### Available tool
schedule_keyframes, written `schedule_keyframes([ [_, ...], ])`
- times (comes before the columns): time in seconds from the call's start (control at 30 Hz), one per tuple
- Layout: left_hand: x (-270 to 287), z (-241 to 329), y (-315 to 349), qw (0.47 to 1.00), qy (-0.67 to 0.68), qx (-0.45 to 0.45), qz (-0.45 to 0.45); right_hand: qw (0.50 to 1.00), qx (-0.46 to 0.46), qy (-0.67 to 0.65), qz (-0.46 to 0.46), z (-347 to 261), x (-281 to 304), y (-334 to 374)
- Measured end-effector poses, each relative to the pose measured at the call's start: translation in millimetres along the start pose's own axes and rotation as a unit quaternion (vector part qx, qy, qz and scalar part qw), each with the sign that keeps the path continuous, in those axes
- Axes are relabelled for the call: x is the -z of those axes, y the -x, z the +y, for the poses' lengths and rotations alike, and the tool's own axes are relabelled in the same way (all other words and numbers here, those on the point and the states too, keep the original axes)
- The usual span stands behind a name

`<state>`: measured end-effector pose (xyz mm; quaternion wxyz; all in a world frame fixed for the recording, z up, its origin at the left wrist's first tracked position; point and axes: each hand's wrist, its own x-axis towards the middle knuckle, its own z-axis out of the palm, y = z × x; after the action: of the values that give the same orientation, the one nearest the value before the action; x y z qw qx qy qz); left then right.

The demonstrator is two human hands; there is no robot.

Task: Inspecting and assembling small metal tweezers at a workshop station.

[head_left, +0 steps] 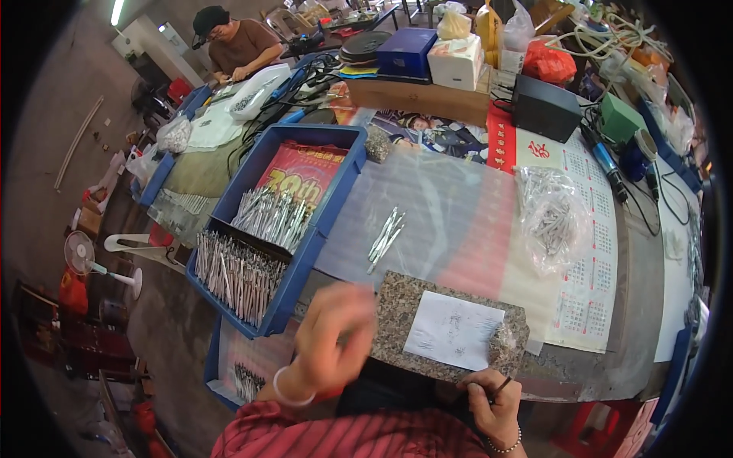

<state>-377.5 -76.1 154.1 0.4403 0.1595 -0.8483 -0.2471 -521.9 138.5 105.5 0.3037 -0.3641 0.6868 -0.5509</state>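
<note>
My right hand [495, 403] is closed on a thin dark stick-like tool [502, 385] at the near edge of a speckled stone slab [397, 320]. A white paper [443, 340] lies on the slab, with many tiny dark slivers scattered on it. Beside them, at the paper's right edge, is a small clear and brownish clump [504, 343]. Smeared by motion, my left hand [336, 340] hovers left of the slab, near the blue tray [328, 229]; whether its fingers hold anything does not show. Several slim silvery rods [387, 238] lie on the plastic sheet beyond the slab.
Two groups of silvery rods [240, 278] fill the blue tray's compartments. A clear bag of pale rods [556, 221] lies right on a calendar sheet [584, 298]. Boxes and a dark power unit [546, 107] line the back. Another person [244, 46] sits far left.
</note>
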Motion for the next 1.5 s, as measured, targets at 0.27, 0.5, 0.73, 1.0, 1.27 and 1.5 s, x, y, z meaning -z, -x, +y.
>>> schedule_keyframes([
  [0.27,26.8,71.1,-0.7,0.868,0.297,-0.364,0.159,0.998,0.054,0.041,0.01,-22.8,4.3,-4.0],
  [0.5,83.9,-19.4,-27.7,0.978,-0.142,-0.089,-0.123,0.997,0.064,0.046,0.013,-20.8,-0.5,-6.4],
  [0.73,152.2,-136.2,-59.4,0.922,-0.261,0.098,-0.268,0.997,0.055,0.046,-0.01,-23.9,4.9,-8.0],
  [1.0,154.5,-134.2,-45.7,0.921,-0.287,0.068,-0.256,0.998,0.018,0.044,-0.032,-20.8,6.4,-10.5],
  [1.27,154.7,-146.3,-87.3,0.907,-0.232,0.237,-0.259,0.999,-0.002,0.031,-0.045,-19.4,8.8,-13.7],
  [1.5,167.7,-237.8,-111.7,0.856,-0.351,0.248,-0.287,0.998,0.039,0.042,-0.04,-19.4,9.3,-13.1],
])
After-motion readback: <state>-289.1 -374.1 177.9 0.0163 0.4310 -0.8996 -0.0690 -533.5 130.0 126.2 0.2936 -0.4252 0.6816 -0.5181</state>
